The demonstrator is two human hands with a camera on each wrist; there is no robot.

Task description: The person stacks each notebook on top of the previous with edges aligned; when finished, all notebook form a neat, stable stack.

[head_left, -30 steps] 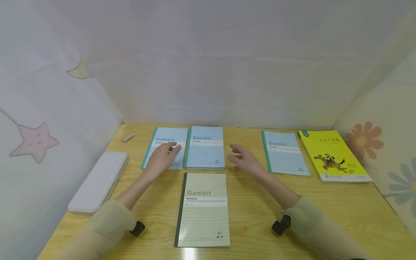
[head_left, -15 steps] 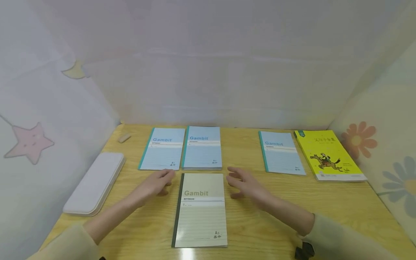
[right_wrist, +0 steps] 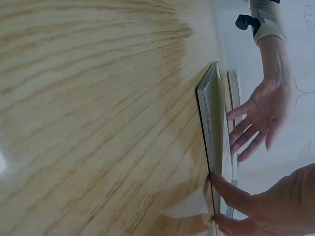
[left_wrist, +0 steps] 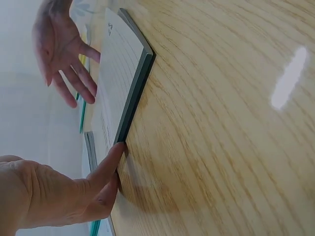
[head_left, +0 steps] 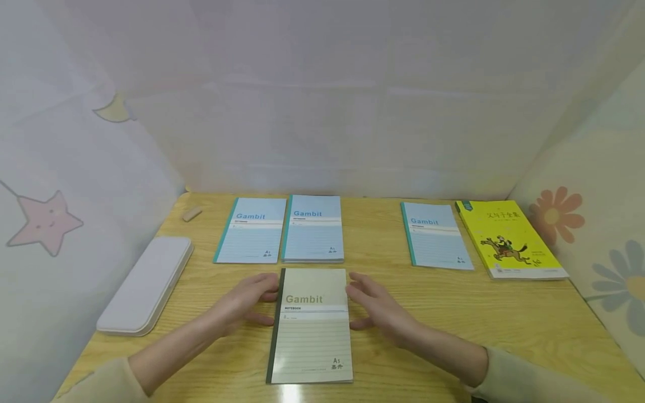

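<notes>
A beige "Gambit" notebook (head_left: pixel 313 336) with a dark spine lies flat near the front of the table, between my two hands. My left hand (head_left: pixel 242 305) is at its spine side; in the left wrist view the thumb tip (left_wrist: pixel 117 150) touches the dark spine. On the opposite side, my right hand (head_left: pixel 384 314) has its fingers near the upper right edge. The right wrist view shows the right thumb (right_wrist: pixel 229 191) against the page edges, with the cover slightly raised from the pages. Neither hand is curled round the notebook.
Behind lie two blue notebooks side by side, a left one (head_left: pixel 252 238) and a right one (head_left: pixel 313 238). Farther right are another blue notebook (head_left: pixel 439 243) and a yellow book (head_left: pixel 514 229). A white case (head_left: pixel 146 285) and a small tan block (head_left: pixel 192 214) are at left.
Both hands have come back toward me from beside the blue notebooks to the two sides of the beige notebook. The notebooks keep their places on the table.
</notes>
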